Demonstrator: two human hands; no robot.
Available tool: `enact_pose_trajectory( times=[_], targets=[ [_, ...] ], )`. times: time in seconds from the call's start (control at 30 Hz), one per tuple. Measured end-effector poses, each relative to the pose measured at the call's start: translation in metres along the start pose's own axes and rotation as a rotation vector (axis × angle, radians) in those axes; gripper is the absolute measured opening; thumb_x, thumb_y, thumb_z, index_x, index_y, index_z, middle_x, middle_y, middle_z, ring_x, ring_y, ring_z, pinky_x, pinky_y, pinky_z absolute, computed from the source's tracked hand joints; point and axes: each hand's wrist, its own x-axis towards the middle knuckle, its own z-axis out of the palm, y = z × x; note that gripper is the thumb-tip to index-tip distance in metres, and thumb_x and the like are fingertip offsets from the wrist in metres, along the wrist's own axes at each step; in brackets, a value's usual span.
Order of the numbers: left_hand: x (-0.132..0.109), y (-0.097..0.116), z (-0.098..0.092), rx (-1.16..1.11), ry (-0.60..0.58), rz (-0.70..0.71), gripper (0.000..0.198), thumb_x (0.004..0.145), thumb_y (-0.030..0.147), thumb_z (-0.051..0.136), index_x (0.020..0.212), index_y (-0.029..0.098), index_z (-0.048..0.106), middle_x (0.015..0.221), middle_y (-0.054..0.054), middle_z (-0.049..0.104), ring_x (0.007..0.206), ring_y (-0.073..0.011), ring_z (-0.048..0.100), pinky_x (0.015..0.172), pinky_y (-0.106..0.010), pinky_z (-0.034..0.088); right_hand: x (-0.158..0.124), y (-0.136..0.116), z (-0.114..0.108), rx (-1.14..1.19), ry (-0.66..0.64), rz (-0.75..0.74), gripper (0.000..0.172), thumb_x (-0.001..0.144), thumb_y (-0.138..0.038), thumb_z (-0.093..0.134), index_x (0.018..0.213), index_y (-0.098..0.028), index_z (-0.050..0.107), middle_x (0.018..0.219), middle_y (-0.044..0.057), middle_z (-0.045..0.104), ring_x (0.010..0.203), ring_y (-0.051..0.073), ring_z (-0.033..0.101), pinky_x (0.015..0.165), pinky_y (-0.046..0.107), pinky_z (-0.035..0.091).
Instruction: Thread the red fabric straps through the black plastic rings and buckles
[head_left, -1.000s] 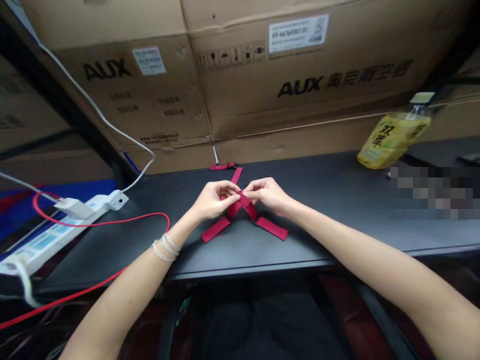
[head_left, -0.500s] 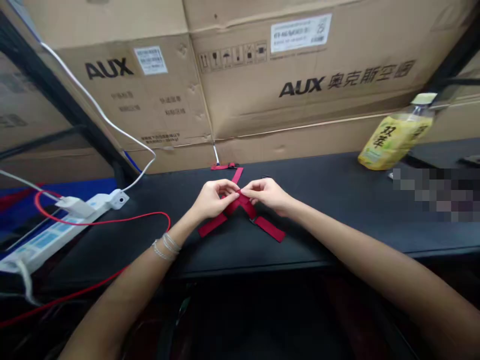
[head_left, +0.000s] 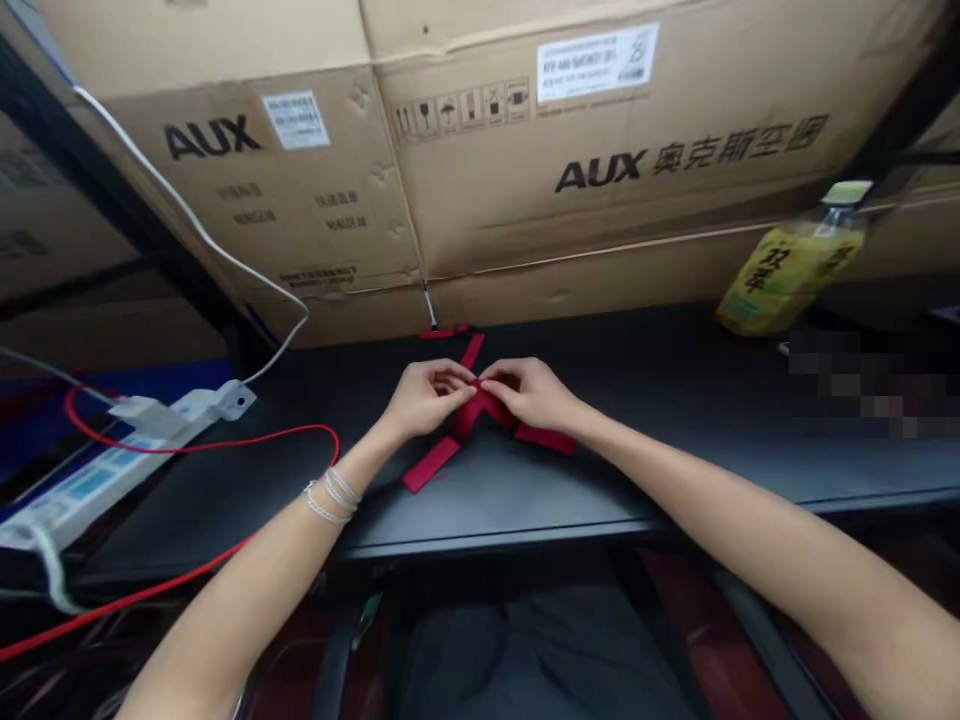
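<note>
Both of my hands meet over a red fabric strap (head_left: pixel 432 465) with several arms that spread over the black tabletop (head_left: pixel 637 470). My left hand (head_left: pixel 429 398) pinches the strap's middle between thumb and fingers. From the other side, my right hand (head_left: pixel 531 392) pinches the same spot, fingertips nearly touching the left ones. One strap arm points toward me on the left, another runs out beneath my right hand, and one extends up to the back edge. Fingers hide the centre where the arms cross. A small red strap piece (head_left: pixel 444 331) lies by the boxes.
Cardboard boxes (head_left: pixel 487 230) wall off the back. A yellow-labelled bottle (head_left: pixel 791 265) leans at the back right. At left lie a white power strip (head_left: pixel 82 485), a white cable (head_left: pixel 202 225) and a red cable (head_left: pixel 202 447). The table's front edge runs below my hands.
The strap's lower arms have shifted: the left one swung toward me, the right one tucked closer under my right hand. Both hands keep pinching the middle.
</note>
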Motion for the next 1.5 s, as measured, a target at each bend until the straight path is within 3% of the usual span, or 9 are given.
enact_pose_trajectory(
  times=[0.2,0.4,0.6,0.73,0.97,1.23,1.5],
  targets=[
    [-0.001,0.002,0.001,-0.035,-0.011,-0.014,0.030,0.065,0.033,0.077,0.081,0.010,0.068,0.065,-0.005,0.069,0.055,-0.0123,0.061,0.055,-0.023,0.048,0.002,0.004,0.001,0.175,-0.040,0.053,0.024,0.080,-0.033,0.061,0.085,-0.013,0.071,0.079,0.007,0.072,0.069,0.016,0.062,0.065,0.026,0.045],
    [0.001,0.001,0.003,-0.103,-0.016,-0.069,0.034,0.061,0.036,0.080,0.080,0.011,0.067,0.064,-0.004,0.069,0.054,-0.0128,0.061,0.053,-0.024,0.049,0.005,0.001,0.002,0.362,0.013,0.180,0.018,0.072,-0.030,0.064,0.074,-0.012,0.067,0.068,0.003,0.067,0.060,0.012,0.055,0.059,0.024,0.041],
    [0.001,0.002,0.005,-0.182,-0.023,-0.152,0.034,0.060,0.039,0.081,0.073,0.011,0.068,0.055,-0.003,0.066,0.049,-0.0126,0.060,0.053,-0.025,0.050,0.005,0.003,0.005,0.444,0.053,0.204,0.016,0.067,-0.029,0.066,0.070,-0.013,0.067,0.067,0.003,0.067,0.061,0.012,0.056,0.062,0.025,0.043],
    [0.000,0.002,0.006,-0.186,-0.028,-0.178,0.032,0.062,0.040,0.080,0.068,0.011,0.067,0.055,-0.003,0.066,0.049,-0.0126,0.060,0.054,-0.026,0.051,0.005,0.004,0.006,0.430,0.090,0.200,0.015,0.068,-0.027,0.066,0.070,-0.012,0.068,0.068,0.005,0.068,0.061,0.013,0.057,0.062,0.026,0.044],
    [0.000,0.000,0.005,-0.096,-0.042,-0.159,0.035,0.054,0.032,0.085,0.078,0.010,0.070,0.068,-0.007,0.072,0.060,-0.0166,0.066,0.062,-0.028,0.053,0.006,0.009,0.007,0.340,0.110,0.210,0.016,0.072,-0.025,0.061,0.074,-0.012,0.070,0.071,0.006,0.070,0.061,0.013,0.058,0.061,0.025,0.044],
    [-0.001,-0.002,0.002,0.081,-0.105,-0.078,0.030,0.067,0.035,0.073,0.083,0.010,0.075,0.075,-0.007,0.074,0.064,-0.0180,0.065,0.063,-0.029,0.052,0.005,0.012,0.010,0.275,0.106,0.178,0.016,0.077,-0.025,0.060,0.077,-0.012,0.070,0.074,0.007,0.071,0.064,0.014,0.060,0.061,0.025,0.045],
    [-0.001,-0.001,0.003,0.163,-0.033,-0.046,0.035,0.068,0.036,0.072,0.091,0.009,0.073,0.074,-0.009,0.073,0.061,-0.0163,0.064,0.060,-0.027,0.051,0.004,0.013,0.009,0.174,0.131,0.146,0.017,0.080,-0.026,0.059,0.080,-0.013,0.070,0.076,0.006,0.072,0.066,0.014,0.062,0.061,0.024,0.046]
  ],
)
